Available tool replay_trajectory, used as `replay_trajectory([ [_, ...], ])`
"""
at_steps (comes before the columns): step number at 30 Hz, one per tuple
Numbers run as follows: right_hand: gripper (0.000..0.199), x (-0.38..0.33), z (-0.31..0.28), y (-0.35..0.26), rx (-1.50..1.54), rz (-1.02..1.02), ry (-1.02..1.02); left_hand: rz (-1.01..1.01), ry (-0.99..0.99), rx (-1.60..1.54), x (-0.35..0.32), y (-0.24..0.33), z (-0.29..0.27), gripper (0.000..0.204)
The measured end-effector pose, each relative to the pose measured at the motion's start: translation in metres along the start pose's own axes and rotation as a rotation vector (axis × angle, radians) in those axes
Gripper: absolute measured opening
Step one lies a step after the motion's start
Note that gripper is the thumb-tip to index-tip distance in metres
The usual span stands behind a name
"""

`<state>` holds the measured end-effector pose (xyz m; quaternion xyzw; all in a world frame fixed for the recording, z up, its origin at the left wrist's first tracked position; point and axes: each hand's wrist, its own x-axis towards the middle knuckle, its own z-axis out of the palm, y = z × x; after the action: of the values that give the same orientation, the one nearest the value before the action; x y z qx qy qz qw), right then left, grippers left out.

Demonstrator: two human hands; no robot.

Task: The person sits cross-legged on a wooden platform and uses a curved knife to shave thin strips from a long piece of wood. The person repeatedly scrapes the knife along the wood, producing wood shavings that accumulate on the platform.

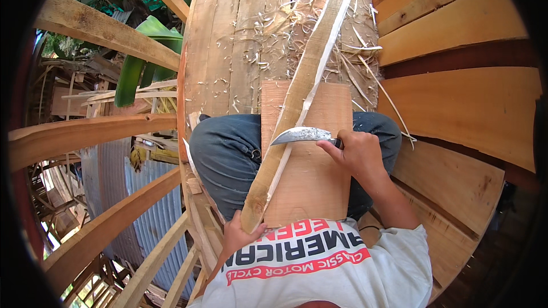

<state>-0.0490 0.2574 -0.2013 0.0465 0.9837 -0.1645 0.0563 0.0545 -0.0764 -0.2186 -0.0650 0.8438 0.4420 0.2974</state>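
A long wooden strip (302, 88) slants from my lap up to the far edge of the floor, its right side pale and freshly cut. My left hand (241, 232) is closed around its near end. In my right hand (361, 153) is a knife (302, 134) with a curved, worn blade and a dark handle. The blade points left and lies across the strip, over its middle; whether it touches the wood I cannot tell. Beneath the strip, a flat board (314, 188) rests across my lap between my bent knees.
Curly shavings (279, 20) litter the plank floor (214, 40) ahead. Long thin slivers (388, 94) lie to the right, beside a slatted wooden wall (456, 102). At left stands a railing of wooden bars (103, 134), with corrugated metal sheets (154, 211) and green leaves (137, 68) beyond.
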Motion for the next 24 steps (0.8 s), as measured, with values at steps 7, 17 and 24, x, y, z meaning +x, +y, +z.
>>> replay_trajectory([
  [7,0.064,0.03,-0.011,-0.014,-0.208,0.041,-0.075,-0.028,-0.054,-0.069,0.01,-0.012,0.0,0.048],
  [17,0.075,0.073,-0.016,0.01,-0.32,0.059,0.106,-0.019,-0.023,-0.082,0.011,-0.01,0.003,0.048],
  [24,0.071,0.109,-0.061,0.083,-0.12,0.53,0.284,0.059,0.003,-0.001,0.011,-0.017,0.003,0.051],
])
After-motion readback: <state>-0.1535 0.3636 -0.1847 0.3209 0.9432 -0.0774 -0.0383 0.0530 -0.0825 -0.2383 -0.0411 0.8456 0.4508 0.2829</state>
